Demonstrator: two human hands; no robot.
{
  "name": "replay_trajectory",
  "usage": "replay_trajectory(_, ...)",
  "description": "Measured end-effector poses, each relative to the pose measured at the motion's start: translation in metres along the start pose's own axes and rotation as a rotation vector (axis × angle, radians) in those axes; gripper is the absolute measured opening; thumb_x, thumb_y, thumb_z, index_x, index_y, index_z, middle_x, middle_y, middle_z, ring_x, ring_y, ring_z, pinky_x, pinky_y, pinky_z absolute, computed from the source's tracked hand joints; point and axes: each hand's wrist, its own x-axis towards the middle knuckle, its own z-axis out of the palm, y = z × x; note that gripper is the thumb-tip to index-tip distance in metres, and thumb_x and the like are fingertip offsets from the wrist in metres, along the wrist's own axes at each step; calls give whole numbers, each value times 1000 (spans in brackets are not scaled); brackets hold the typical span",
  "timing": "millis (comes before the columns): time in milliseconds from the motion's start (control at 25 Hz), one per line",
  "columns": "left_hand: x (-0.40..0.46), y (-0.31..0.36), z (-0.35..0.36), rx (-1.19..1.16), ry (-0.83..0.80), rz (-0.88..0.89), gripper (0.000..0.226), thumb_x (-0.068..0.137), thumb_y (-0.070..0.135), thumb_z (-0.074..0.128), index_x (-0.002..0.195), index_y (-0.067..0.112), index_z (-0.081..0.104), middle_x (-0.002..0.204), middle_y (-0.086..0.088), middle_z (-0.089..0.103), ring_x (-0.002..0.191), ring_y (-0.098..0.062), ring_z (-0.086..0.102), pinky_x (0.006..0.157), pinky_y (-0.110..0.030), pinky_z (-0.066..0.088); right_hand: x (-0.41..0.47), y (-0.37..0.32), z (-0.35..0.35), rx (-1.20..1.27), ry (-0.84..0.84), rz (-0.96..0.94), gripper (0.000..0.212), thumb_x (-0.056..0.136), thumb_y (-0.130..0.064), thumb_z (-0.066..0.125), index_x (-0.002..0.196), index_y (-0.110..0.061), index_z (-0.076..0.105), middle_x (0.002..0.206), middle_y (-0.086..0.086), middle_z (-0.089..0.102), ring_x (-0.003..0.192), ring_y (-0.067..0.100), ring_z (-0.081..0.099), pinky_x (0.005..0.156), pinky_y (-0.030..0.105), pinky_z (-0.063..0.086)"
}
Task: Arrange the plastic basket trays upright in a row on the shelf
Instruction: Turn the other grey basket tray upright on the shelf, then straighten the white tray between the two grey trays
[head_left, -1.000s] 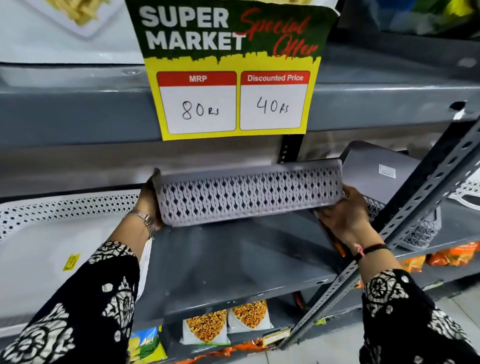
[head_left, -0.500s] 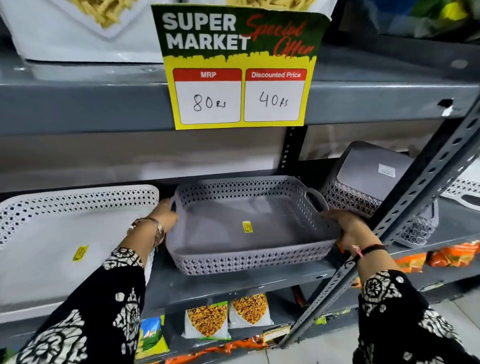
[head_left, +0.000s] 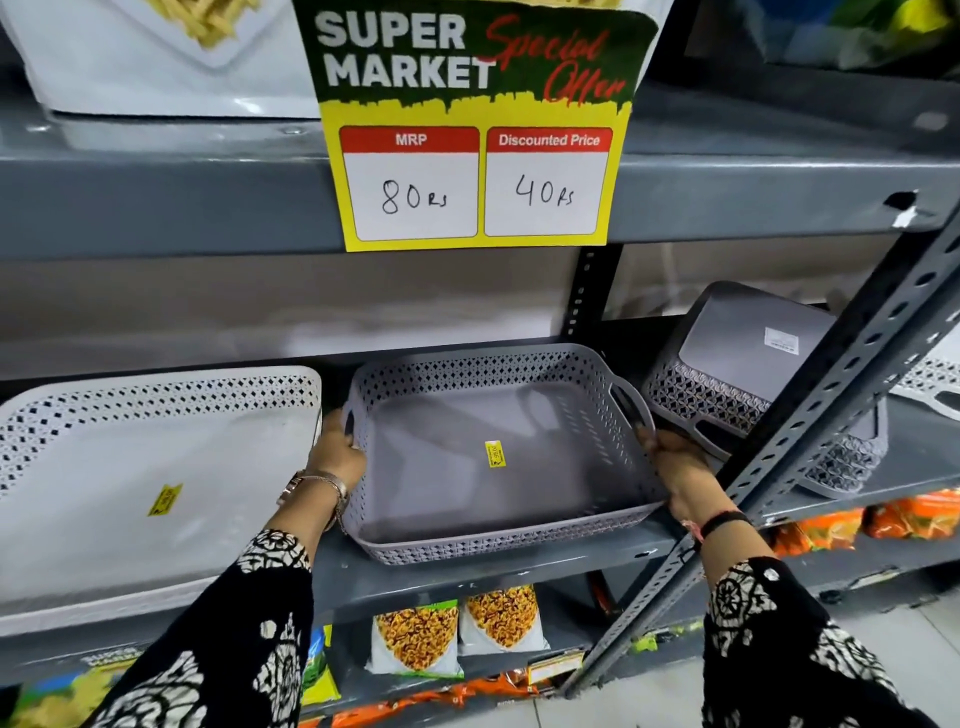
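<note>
Grey basket tray (head_left: 483, 457) sitting open side up on the middle of the shelf (head_left: 519, 569), front edge near the shelf lip, between a white tray (head_left: 130, 467) just beside on the left and an overturned grey basket (head_left: 748, 384) near on the right; held at both short ends; left hand (head_left: 337, 452) curled around the left handle cutout, fingers closed over the rim; right hand (head_left: 675, 467) clamped on the right wall just below the looped handle, thumb on top; probably light and fairly stiff, thin perforated plastic, likely to flex a little if squeezed mid-wall, smooth enough to slide on painted metal; best taken by the two end handles, where the rim looks thickest; yellow sticker (head_left: 495, 453) on the floor inside; price sign (head_left: 475, 124) hanging above.
</note>
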Motion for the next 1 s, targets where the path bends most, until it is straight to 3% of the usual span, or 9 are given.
replay_trajectory(120,-5,3,1,77,11,27,63,88,-7,38,145,7,19,138,-25,47,123,-39,49,101,-43,44,-8,-5,1,-97,21,-39,28,92,-15,44,115,-10,59,124,15,60,109,29,55,91,36,42)
replay_trajectory(200,-11,13,-1,161,61,79,62,90,-3,42,146,4,16,145,-25,40,125,-41,47,103,-42,41,-24,-14,0,-334,75,-144,33,92,-18,43,124,-12,52,128,20,57,113,35,54,95,40,41)
replay_trajectory(320,-19,29,-12,220,177,269,58,91,2,44,144,2,22,145,-26,38,130,-39,42,108,-40,36,-64,-42,11,-483,159,-474,42,93,-17,43,134,-12,41,133,23,52,117,39,52,96,42,43)
replay_trajectory(400,-22,29,-26,240,219,357,54,91,4,43,143,3,27,145,-24,38,132,-37,39,110,-38,34,-89,-62,36,-469,132,-700,40,92,-12,44,131,-5,45,132,24,53,119,38,51,96,39,42)
replay_trajectory(480,-24,13,-48,275,252,407,50,90,4,43,139,2,34,142,-25,43,131,-37,41,110,-38,34,-111,-69,72,-499,-4,-766,38,92,-12,45,129,-3,47,134,23,51,122,34,50,98,34,39)
replay_trajectory(640,-20,-58,-120,435,386,441,44,82,9,43,123,-6,53,122,-30,60,112,-44,57,100,-49,43,-160,-62,155,-491,-270,-743,44,94,-24,43,134,-6,41,141,17,44,130,31,42,105,35,34)
replay_trajectory(720,-14,-97,-165,520,425,340,43,84,11,44,122,-6,54,122,-30,60,114,-43,56,101,-52,40,-174,-55,189,-504,-315,-685,53,92,-33,43,138,-6,35,142,19,43,130,33,41,105,37,34)
replay_trajectory(840,-3,-151,-229,584,478,135,48,84,19,55,126,-5,50,130,-31,53,123,-44,46,109,-55,25,-187,-49,228,-496,-348,-502,84,80,-62,41,143,-10,20,140,25,42,128,39,41,101,42,37)
replay_trajectory(1000,17,-201,-286,454,427,-170,85,71,51,44,137,-1,35,144,-29,37,134,-41,33,114,-49,17,-193,-42,261,-468,-358,-338,82,82,-49,54,144,-10,18,145,18,38,133,33,35,106,39,32)
